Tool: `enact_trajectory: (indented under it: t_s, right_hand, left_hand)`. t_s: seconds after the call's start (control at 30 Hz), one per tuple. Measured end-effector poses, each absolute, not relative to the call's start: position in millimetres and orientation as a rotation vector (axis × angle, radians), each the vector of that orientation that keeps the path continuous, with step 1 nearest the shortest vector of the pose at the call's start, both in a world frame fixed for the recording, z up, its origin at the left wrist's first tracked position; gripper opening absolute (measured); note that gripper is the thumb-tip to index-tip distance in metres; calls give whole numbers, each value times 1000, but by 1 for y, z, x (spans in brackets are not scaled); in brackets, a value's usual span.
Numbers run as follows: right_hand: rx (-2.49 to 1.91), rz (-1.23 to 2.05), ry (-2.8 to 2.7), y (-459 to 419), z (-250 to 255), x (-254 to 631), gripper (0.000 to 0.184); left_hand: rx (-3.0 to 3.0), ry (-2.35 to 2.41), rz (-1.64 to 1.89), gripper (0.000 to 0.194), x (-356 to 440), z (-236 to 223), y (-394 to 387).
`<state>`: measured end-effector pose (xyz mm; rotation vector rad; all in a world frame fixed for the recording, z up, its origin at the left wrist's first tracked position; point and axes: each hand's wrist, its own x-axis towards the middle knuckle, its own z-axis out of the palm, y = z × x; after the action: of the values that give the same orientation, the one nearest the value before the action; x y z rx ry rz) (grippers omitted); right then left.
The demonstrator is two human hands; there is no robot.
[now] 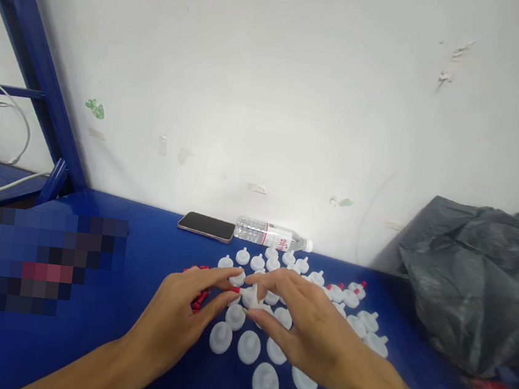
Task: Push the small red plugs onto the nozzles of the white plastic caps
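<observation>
My left hand [182, 316] pinches a small red cap [236, 290] between thumb and forefinger, over a little pile of red caps [198, 299]. My right hand [305, 326] holds a white round plastic piece [252, 296] by its stem, fingertips meeting the left hand's. The red cap sits right at the white piece's tip. Several white disc-shaped pieces [249, 346] lie in rows on the blue table [109, 339] under and around both hands; some at the right [337, 292] carry red caps.
A phone [206, 226] lies face up by the white wall, next to a water bottle [271, 235] on its side. A dark plastic bag [477, 285] bulges at the right. Blue shelving [32, 59] and white cables stand at the left.
</observation>
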<state>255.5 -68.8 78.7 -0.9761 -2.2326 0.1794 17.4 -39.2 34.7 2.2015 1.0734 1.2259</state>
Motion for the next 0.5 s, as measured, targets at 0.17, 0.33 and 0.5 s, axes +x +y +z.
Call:
enact_trajectory:
  t_s: [0.17, 0.33, 0.5]
  right_hand:
    - [-858, 2, -2301, -70, 70, 252, 6]
    - [-757, -248, -2506, -68, 57, 253, 19]
    - [-783, -172, -2535, -63, 71, 254, 14]
  left_hand:
    - [2529, 992, 1219, 37, 11, 22, -40]
    - [2514, 997, 1090, 38, 8, 29, -48]
    - [2503, 1011, 985, 37, 13, 34, -45]
